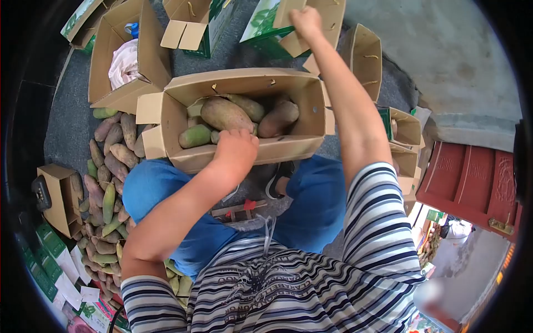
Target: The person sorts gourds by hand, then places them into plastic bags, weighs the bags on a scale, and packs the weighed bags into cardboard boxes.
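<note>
An open cardboard box (288, 149) stands before my knees, holding several large oblong mango-like fruits (226, 115), brownish-red and green. A smaller green one (195, 136) lies at its left end. My left hand (237, 149) hooks over the near wall, fingers curled down inside the rim beside the fruit; the fingertips are partly hidden. Farther off, my right arm reaches past the box's right end. There my right hand (306, 23) is closed on the flap of a green printed carton (268, 22).
A long heap of similar fruits (114, 161) covers the floor at left. Around the back stand more cartons, one with a pinkish-white cloth (125, 64) inside. A low wooden stool (239, 211) is between my feet. A grey wall (466, 66) and a red door (466, 183) border the right.
</note>
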Demonstrator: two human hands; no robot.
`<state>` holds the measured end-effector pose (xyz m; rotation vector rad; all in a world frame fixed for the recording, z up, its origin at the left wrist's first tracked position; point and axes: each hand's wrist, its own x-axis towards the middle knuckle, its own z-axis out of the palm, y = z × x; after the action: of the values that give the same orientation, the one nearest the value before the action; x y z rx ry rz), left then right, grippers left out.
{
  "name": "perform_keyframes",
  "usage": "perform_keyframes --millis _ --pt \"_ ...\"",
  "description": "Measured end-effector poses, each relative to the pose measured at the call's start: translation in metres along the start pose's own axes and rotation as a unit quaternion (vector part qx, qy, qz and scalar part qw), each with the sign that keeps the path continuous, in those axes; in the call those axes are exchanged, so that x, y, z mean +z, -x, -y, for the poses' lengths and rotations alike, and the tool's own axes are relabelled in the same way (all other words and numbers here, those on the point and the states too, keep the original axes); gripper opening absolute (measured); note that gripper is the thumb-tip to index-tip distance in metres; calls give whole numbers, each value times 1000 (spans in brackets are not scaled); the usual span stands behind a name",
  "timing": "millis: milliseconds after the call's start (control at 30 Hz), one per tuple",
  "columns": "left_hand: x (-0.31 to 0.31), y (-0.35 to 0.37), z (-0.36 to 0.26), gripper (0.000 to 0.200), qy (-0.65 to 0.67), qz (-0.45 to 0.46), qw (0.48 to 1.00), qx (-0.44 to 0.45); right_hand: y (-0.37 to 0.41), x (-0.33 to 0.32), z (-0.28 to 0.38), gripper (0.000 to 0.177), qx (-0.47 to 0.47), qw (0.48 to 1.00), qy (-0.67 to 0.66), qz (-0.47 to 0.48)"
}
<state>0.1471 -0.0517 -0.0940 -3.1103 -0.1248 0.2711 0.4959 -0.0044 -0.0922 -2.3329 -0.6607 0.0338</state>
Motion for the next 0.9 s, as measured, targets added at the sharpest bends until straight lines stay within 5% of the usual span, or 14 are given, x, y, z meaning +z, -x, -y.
perform_keyframes --millis 200,267,433,533,700,900 --pt "-1 0 -2 28 -24 17 1000 -2 -6 76 35 37 35 998 56 24" --pt "2 -1 -4 26 -20 18 1000 -5 -10 93 46 39 55 992 51 104" --pt "3 -3 -5 22 -2 8 1000 -3 20 158 17 53 -81 975 4 209" --pt "3 -5 -6 21 -5 14 1000 -7 40 146 20 51 -145 937 149 280" --pt "-6 -6 0 23 37 61 997 23 58 98 34 35 -264 932 125 214" --pt "-6 -11 2 30 33 67 996 40 136 -16 76 34 -373 886 96 259"
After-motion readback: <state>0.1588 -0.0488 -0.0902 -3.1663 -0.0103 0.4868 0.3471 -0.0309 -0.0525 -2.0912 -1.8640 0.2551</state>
